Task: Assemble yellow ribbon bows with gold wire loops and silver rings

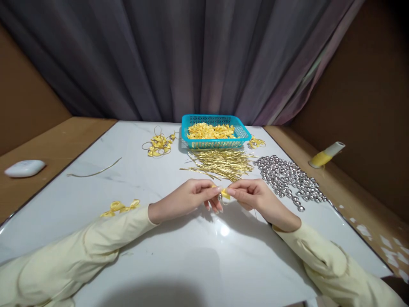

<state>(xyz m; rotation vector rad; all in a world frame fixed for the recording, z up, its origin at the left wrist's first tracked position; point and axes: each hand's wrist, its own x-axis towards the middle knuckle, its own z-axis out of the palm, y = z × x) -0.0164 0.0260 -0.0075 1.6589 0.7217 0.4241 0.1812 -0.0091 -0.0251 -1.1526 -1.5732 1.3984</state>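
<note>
Pinching is being done with both hands: a yellow bow [226, 194] is being held above the middle of the table [179, 251], its left end in the left hand [202, 195], its right in the right hand [251, 194]. Each grip is being closed at thumb and forefinger, and a silver bead [220, 196] is being left showing between them. A thin strand is also hanging below, too fine to be traced.

For good work, light fingertip pressure is probably being called for, since satin-like loops are easily being crushed; the bead is best being centred while the strand is being held free of the fingers.

Just beyond the hands, a heap of gold ties [223, 164] is being spread, and behind it more bows are being held in a blue basket [209, 140]. Silver beads [287, 177] are being scattered near the right hand, so a low wrist could be brushing them. Loose bows [119, 207] are being partly crowded by the left sleeve [99, 238]. Beaded bows [159, 145] are being grouped left of the basket, and a single tie [96, 172] is being left apart.
</note>
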